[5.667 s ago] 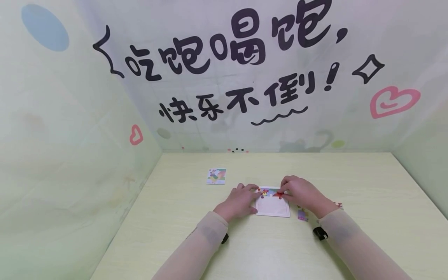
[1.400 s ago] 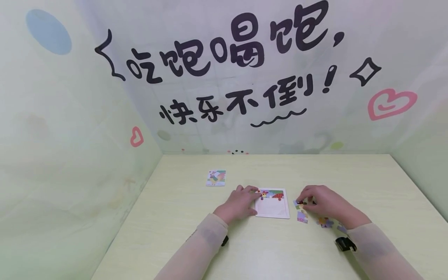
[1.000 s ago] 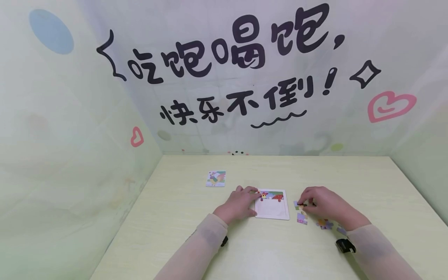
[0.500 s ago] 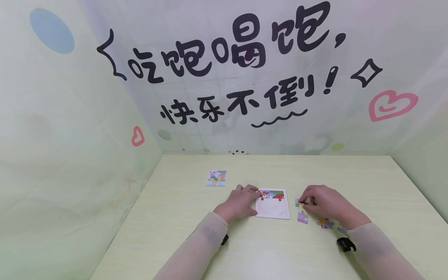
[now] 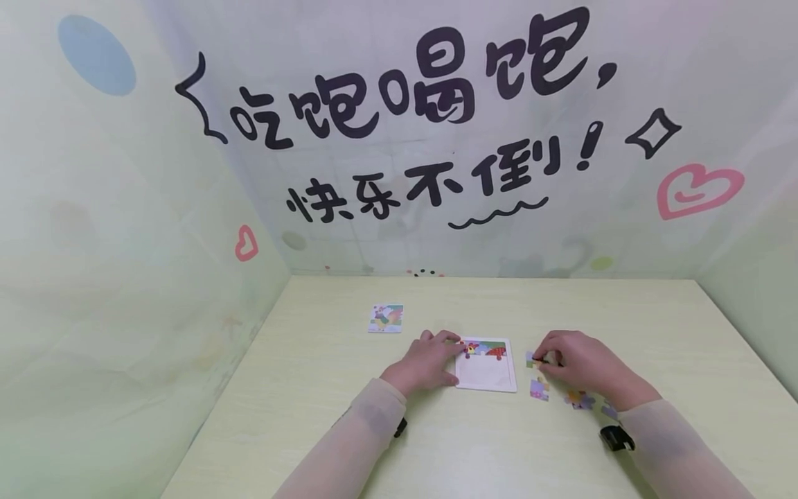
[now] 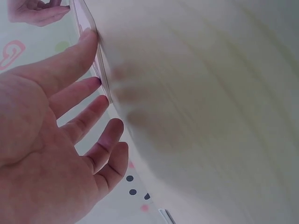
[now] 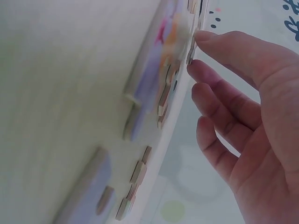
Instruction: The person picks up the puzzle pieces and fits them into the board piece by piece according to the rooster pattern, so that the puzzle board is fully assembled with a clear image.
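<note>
A white square puzzle tray (image 5: 486, 378) lies on the table, with a strip of colourful fitted pieces (image 5: 486, 348) along its top and a bare white area below. My left hand (image 5: 425, 360) rests at its left side, fingers lightly bent, thumb at the lower edge and fingertips at the upper corner. Right of the tray, my right hand (image 5: 573, 357) pinches a small puzzle piece (image 7: 191, 51) between thumb and forefinger, close to the tabletop. Part of a piece (image 5: 530, 359) shows left of those fingertips. Nearer me lies a purple and pink piece (image 5: 539, 389).
Several loose puzzle pieces (image 5: 578, 400) lie below the right hand, and a purple one (image 5: 609, 410) is partly covered by the right wrist. A square picture card (image 5: 386, 318) with a bird-like figure lies at the back left. Printed cloth walls (image 5: 386, 242) surround the table (image 5: 324, 388).
Since the oldest frame, my right hand has moved from the tray's top right corner to the loose pieces at its right. Over the last second both hands stay nearly still.
</note>
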`<action>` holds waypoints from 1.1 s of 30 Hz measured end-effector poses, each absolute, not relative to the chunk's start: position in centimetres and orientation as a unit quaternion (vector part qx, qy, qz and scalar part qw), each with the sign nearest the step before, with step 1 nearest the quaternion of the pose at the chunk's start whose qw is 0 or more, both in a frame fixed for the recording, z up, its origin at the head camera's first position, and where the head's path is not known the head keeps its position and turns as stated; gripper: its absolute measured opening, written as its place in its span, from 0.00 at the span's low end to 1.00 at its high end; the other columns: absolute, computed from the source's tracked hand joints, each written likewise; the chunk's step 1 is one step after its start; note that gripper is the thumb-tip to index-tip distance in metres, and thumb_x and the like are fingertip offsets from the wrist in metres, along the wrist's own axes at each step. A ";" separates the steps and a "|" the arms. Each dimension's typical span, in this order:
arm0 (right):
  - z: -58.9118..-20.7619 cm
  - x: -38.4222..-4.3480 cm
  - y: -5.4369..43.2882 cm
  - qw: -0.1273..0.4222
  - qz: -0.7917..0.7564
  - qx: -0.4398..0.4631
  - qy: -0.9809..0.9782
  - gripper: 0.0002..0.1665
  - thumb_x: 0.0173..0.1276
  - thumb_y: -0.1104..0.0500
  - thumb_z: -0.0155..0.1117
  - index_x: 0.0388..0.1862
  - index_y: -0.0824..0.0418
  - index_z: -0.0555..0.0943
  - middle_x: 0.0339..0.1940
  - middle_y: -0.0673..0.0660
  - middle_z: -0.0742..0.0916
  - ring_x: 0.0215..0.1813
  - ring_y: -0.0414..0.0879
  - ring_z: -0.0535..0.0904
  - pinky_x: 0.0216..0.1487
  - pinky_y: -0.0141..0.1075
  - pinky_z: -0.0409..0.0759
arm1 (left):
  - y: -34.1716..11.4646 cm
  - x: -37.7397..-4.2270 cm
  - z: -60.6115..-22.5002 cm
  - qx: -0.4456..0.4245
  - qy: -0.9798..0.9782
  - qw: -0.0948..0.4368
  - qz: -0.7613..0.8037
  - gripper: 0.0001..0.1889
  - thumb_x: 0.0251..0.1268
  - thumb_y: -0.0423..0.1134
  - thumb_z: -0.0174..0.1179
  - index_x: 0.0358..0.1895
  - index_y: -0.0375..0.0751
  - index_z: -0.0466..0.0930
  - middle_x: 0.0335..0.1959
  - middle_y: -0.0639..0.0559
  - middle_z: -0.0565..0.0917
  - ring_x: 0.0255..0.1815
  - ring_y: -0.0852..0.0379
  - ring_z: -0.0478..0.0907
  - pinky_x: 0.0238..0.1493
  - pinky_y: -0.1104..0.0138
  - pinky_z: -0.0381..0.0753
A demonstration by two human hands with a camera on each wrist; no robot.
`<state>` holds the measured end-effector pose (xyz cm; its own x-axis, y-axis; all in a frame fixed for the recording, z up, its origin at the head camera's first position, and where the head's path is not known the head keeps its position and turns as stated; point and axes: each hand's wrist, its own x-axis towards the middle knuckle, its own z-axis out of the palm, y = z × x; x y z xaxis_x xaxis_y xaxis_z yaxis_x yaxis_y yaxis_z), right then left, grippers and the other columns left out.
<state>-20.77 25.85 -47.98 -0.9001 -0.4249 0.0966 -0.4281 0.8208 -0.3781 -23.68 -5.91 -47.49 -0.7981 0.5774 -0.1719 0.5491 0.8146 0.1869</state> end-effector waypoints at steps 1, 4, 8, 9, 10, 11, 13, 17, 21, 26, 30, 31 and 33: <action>-48.0 -20.8 25.8 0.006 0.201 0.225 -0.953 0.06 0.63 0.57 0.77 0.39 0.48 0.91 0.41 0.45 0.88 0.25 0.29 0.68 0.30 0.30 0.72 | -5.9 -23.7 -47.5 0.297 0.946 0.112 0.064 0.39 0.63 0.53 0.72 0.77 0.55 0.70 0.78 0.58 0.68 0.66 0.48 0.67 0.61 0.55 0.73; -48.1 -20.8 25.7 0.013 0.203 0.229 -0.952 0.06 0.62 0.57 0.78 0.38 0.48 0.91 0.41 0.45 0.88 0.25 0.29 0.68 0.30 0.29 0.72 | -5.9 -23.7 -47.6 0.295 0.946 0.115 0.067 0.39 0.63 0.53 0.72 0.77 0.55 0.69 0.78 0.59 0.68 0.66 0.49 0.67 0.62 0.55 0.73; -48.1 -20.8 25.7 0.013 0.209 0.227 -0.951 0.06 0.62 0.57 0.78 0.38 0.48 0.91 0.40 0.45 0.88 0.26 0.29 0.68 0.30 0.29 0.72 | -5.9 -23.6 -47.4 0.290 0.947 0.121 0.065 0.39 0.64 0.53 0.72 0.78 0.57 0.69 0.79 0.60 0.67 0.67 0.49 0.66 0.64 0.55 0.72; -48.1 -20.9 25.7 0.012 0.210 0.226 -0.951 0.06 0.62 0.57 0.78 0.38 0.48 0.91 0.40 0.45 0.88 0.26 0.29 0.69 0.30 0.29 0.73 | -5.8 -23.6 -47.4 0.289 0.947 0.123 0.065 0.39 0.64 0.53 0.72 0.78 0.57 0.68 0.79 0.61 0.66 0.67 0.49 0.66 0.64 0.55 0.72; -48.1 -20.9 25.7 0.011 0.211 0.226 -0.951 0.06 0.62 0.57 0.78 0.38 0.48 0.91 0.41 0.45 0.88 0.26 0.29 0.69 0.30 0.29 0.73 | -5.8 -23.6 -47.3 0.289 0.947 0.125 0.064 0.39 0.64 0.53 0.71 0.78 0.57 0.68 0.79 0.61 0.66 0.67 0.50 0.66 0.65 0.55 0.72; -48.1 -20.9 25.7 0.010 0.210 0.226 -0.951 0.06 0.62 0.57 0.78 0.38 0.47 0.91 0.41 0.44 0.88 0.27 0.29 0.69 0.31 0.30 0.73 | -5.8 -23.6 -47.3 0.288 0.947 0.127 0.063 0.39 0.64 0.54 0.71 0.78 0.57 0.68 0.79 0.61 0.66 0.67 0.50 0.66 0.65 0.55 0.72; -48.1 -20.9 25.7 0.011 0.208 0.227 -0.951 0.06 0.62 0.56 0.78 0.38 0.46 0.91 0.41 0.44 0.88 0.28 0.29 0.70 0.32 0.30 0.74 | -5.9 -23.6 -47.1 0.288 0.946 0.131 0.065 0.39 0.65 0.54 0.71 0.78 0.57 0.68 0.79 0.62 0.65 0.68 0.50 0.66 0.66 0.54 0.71; -48.1 -20.9 25.7 0.013 0.206 0.229 -0.951 0.06 0.63 0.56 0.78 0.37 0.45 0.91 0.42 0.43 0.88 0.29 0.29 0.71 0.34 0.30 0.76 | -5.9 -23.7 -47.0 0.289 0.945 0.138 0.068 0.38 0.66 0.54 0.70 0.78 0.57 0.68 0.80 0.62 0.65 0.68 0.50 0.65 0.66 0.54 0.71; -48.0 -20.9 25.7 0.013 0.209 0.228 -0.951 0.06 0.63 0.56 0.78 0.37 0.45 0.91 0.42 0.43 0.88 0.29 0.30 0.71 0.34 0.30 0.76 | -6.0 -23.9 -47.0 0.291 0.945 0.136 0.067 0.37 0.65 0.55 0.70 0.77 0.58 0.69 0.79 0.63 0.65 0.67 0.50 0.66 0.65 0.55 0.71; -47.9 -20.9 25.7 0.013 0.211 0.227 -0.951 0.06 0.63 0.56 0.78 0.38 0.46 0.91 0.42 0.43 0.88 0.31 0.30 0.73 0.35 0.31 0.78 | -6.1 -24.0 -47.2 0.293 0.944 0.134 0.068 0.37 0.65 0.55 0.69 0.77 0.59 0.69 0.79 0.62 0.66 0.67 0.50 0.66 0.64 0.54 0.70; -47.9 -21.0 25.5 0.014 0.211 0.228 -0.950 0.07 0.62 0.57 0.79 0.39 0.45 0.92 0.41 0.42 0.88 0.34 0.32 0.77 0.38 0.32 0.81 | -6.1 -24.0 -47.2 0.291 0.944 0.137 0.072 0.37 0.65 0.55 0.70 0.77 0.58 0.70 0.79 0.62 0.66 0.68 0.50 0.66 0.64 0.53 0.70; -47.9 -21.1 25.5 0.015 0.211 0.228 -0.950 0.08 0.62 0.57 0.79 0.39 0.45 0.92 0.41 0.42 0.88 0.35 0.33 0.77 0.39 0.33 0.81 | -6.1 -23.9 -47.1 0.291 0.944 0.137 0.073 0.37 0.65 0.55 0.70 0.77 0.58 0.70 0.79 0.62 0.66 0.68 0.50 0.66 0.64 0.53 0.70; -47.8 -21.1 25.4 0.017 0.211 0.229 -0.950 0.08 0.62 0.57 0.79 0.39 0.45 0.92 0.41 0.42 0.88 0.36 0.34 0.78 0.39 0.34 0.82 | -6.1 -23.9 -47.1 0.291 0.944 0.137 0.075 0.37 0.65 0.54 0.70 0.77 0.58 0.70 0.79 0.61 0.66 0.67 0.50 0.66 0.64 0.53 0.70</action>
<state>-21.13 25.42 -47.83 -0.8944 -0.4281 0.1294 -0.4426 0.8059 -0.3934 -23.91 -6.15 -47.06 -0.7931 0.5696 -0.2157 0.5285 0.8196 0.2211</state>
